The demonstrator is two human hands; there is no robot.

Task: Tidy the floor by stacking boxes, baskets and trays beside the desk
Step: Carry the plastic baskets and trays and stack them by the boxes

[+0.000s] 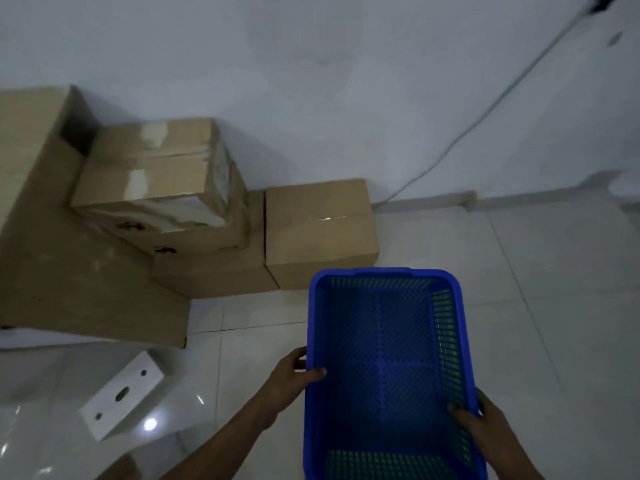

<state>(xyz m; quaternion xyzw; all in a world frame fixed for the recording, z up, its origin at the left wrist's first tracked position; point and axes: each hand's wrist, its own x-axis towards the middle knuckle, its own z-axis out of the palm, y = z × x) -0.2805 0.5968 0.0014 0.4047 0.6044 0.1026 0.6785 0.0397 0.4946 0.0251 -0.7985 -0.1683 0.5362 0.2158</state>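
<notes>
Hands grip a blue perforated plastic basket (pixel 388 368) by its long rims: the left hand (pixel 294 375) with thumb hooked over the left rim and fingers outside, the right hand (pixel 485 424) with thumb curled inside the right wall. The basket is held above the pale tiled floor (pixel 519 271). To the left lies a white rectangular block with holes (pixel 121 396). Beyond, brown cardboard boxes (pixel 318 230) stand against the white wall (pixel 311 98), one taped box (pixel 162 178) stacked on another. A pale cable (pixel 485 112) runs down the wall.
</notes>
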